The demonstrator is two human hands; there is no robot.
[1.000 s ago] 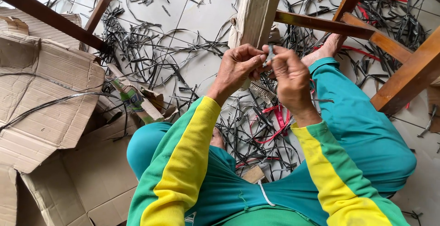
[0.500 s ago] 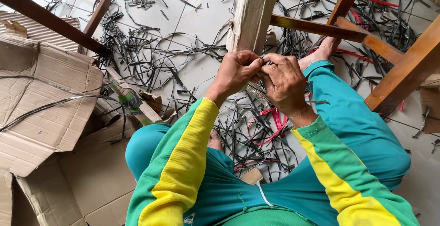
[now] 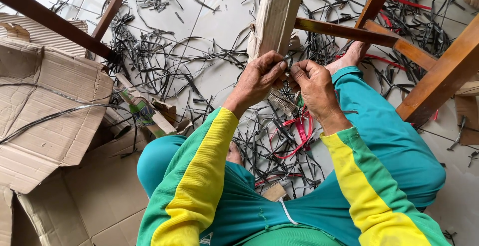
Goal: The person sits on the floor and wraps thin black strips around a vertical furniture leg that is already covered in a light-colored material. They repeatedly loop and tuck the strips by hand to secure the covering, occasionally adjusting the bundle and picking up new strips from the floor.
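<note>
Black and thin, a flat plastic strip (image 3: pixel 288 56) sits pinched between both hands, right against the pale wooden chair leg wrapped in brown paper (image 3: pixel 277 14). The left hand (image 3: pixel 259 79) is closed tight on the strip, thumb and fingers pressed together. The right hand (image 3: pixel 314 84) is closed on it too, just beside the left, so the two hands touch. I think the strip is very light, bendy and a bit slippery, so it is best held near its end with the fingertips, close to the leg.

Under the hands lies a messy pile of cut black strips (image 3: pixel 269 146), curly and springy, with some red strips (image 3: pixel 299 136) mixed in. They are spread over the smooth white tiled floor (image 3: pixel 214 31). Hard brown wooden bars (image 3: pixel 439 76) cross on the right, and a dark wooden bar (image 3: pixel 55 21) on the left. Flat, rough brown cardboard (image 3: pixel 45 116) lies on the left. The sleeves are green and yellow, and the trousers are teal.
</note>
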